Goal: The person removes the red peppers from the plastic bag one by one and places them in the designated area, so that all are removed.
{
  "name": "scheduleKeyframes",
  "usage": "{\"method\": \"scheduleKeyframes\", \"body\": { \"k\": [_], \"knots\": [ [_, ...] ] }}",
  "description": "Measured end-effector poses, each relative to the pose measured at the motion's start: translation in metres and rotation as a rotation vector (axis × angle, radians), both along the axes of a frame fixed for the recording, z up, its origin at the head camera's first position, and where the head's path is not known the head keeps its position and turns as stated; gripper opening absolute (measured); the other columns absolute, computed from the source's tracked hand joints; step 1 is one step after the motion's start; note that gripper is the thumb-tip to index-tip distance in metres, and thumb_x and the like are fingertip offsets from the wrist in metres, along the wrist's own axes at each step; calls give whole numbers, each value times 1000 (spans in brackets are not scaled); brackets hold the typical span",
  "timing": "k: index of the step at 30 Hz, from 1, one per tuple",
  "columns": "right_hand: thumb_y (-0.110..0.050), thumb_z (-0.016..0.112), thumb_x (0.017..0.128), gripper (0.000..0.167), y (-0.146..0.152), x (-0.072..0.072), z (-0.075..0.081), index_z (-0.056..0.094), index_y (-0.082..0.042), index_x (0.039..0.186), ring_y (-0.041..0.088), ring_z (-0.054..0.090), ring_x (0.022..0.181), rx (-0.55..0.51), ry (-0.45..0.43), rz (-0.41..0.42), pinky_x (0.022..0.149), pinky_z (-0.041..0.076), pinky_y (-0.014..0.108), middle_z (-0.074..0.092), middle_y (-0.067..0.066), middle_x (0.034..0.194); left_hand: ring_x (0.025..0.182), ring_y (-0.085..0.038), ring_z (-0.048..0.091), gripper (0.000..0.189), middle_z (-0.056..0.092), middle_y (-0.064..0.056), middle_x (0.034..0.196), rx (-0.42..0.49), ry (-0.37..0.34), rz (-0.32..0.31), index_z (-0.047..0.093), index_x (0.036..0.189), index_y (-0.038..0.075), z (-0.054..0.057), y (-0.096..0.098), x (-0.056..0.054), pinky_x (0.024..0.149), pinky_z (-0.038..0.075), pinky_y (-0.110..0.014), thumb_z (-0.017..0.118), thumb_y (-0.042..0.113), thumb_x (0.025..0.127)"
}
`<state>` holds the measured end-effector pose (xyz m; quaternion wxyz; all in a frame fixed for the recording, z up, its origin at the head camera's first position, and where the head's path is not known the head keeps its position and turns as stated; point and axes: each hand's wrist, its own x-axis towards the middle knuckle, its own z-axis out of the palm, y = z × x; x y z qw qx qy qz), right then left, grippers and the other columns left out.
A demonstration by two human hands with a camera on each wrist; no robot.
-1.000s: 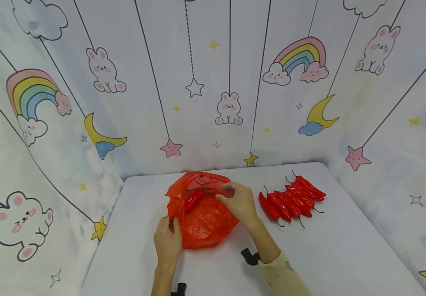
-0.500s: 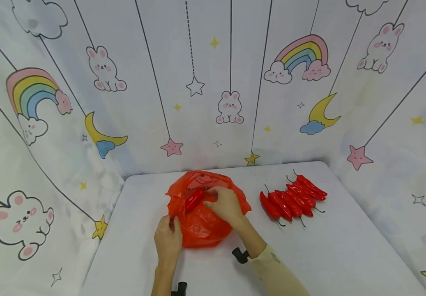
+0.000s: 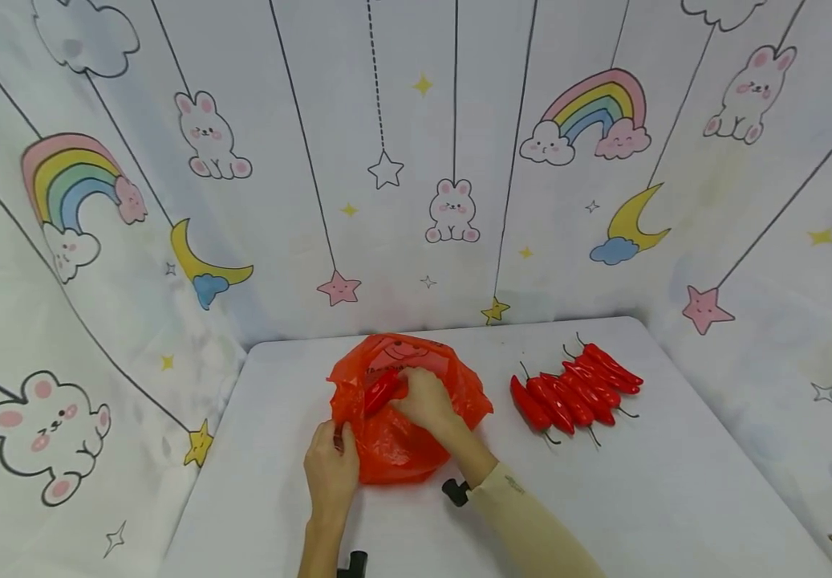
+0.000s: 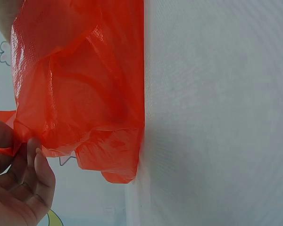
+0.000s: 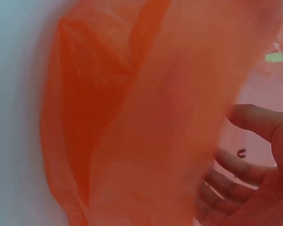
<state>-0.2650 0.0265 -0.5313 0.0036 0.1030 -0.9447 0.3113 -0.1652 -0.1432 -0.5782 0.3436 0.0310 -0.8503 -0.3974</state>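
Observation:
An orange-red plastic bag point(image 3: 397, 457) lies on the table with its mouth spread. One red chili pepper point(image 3: 382, 391) shows at the mouth, slanting. My left hand point(image 3: 330, 474) pinches the bag's left edge; the left wrist view shows thumb and fingers gathered on the film. My right hand point(image 3: 426, 404) reaches into the mouth from the right, close to the pepper's right side. In the right wrist view that hand's fingers point(image 5: 240, 165) are loosely bent, the thumb apart from them, and film hides part of the fingertips. Whether they touch the pepper cannot be told.
Several red chili peppers point(image 3: 578, 393) with dark stems lie side by side at the table's right. A white cloth backdrop point(image 3: 401, 257) printed with rabbits and stars rises behind the white table point(image 3: 257, 482).
My right hand has moved left, from the bag's right edge to the mouth beside the pepper. The left hand keeps its pinch, and the row of peppers lies as before.

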Motion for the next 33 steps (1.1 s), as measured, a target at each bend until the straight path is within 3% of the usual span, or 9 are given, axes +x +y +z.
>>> {"method": "scheduleKeyframes", "body": {
  "k": [5, 9, 17, 21, 24, 33],
  "knots": [
    [-22, 88, 85, 56, -7, -6, -7, 66, -4, 133, 26, 65, 108, 57, -9, 8, 97, 57, 44, 69, 10, 122, 68, -17, 55, 7, 59, -5, 79, -2, 2, -4, 66, 92, 0, -1, 0, 0, 60, 53, -32, 69, 3, 97],
    [-19, 85, 86, 55, -12, -10, -19, 65, -4, 134, 27, 61, 116, 125, 34, 42, 101, 55, 43, 64, 12, 130, 68, -16, 55, 6, 59, -5, 80, -7, 12, -6, 67, 93, 0, -2, 1, -1, 60, 53, -33, 69, 3, 97],
    [-22, 85, 85, 75, -16, -23, -39, 52, -21, 153, 34, 48, 138, 298, 135, 153, 109, 48, 51, 46, 8, 156, 68, -16, 55, 5, 58, -5, 80, -12, 25, -16, 67, 94, -1, -1, 1, -1, 60, 52, -32, 69, 3, 97],
    [-24, 81, 88, 75, -16, -27, -44, 49, -24, 156, 37, 41, 146, 375, 158, 198, 112, 44, 55, 43, 7, 161, 69, -15, 55, 5, 59, -5, 81, -12, 16, -17, 68, 97, -1, 0, 1, -1, 61, 53, -32, 68, 3, 98],
    [-23, 78, 91, 72, -17, -29, -47, 48, -26, 156, 37, 38, 148, 388, 153, 204, 114, 42, 56, 42, 5, 162, 69, -15, 55, 5, 59, -4, 81, -9, 12, -18, 68, 97, -1, 0, 0, 0, 61, 53, -31, 68, 3, 98],
    [-18, 80, 89, 64, -17, -31, -55, 57, -27, 148, 32, 47, 136, 372, 171, 155, 107, 48, 51, 53, 3, 150, 69, -15, 55, 6, 59, -4, 80, -5, 9, -13, 67, 94, 0, 1, 0, 2, 61, 54, -31, 69, 4, 98]
  ]
}}
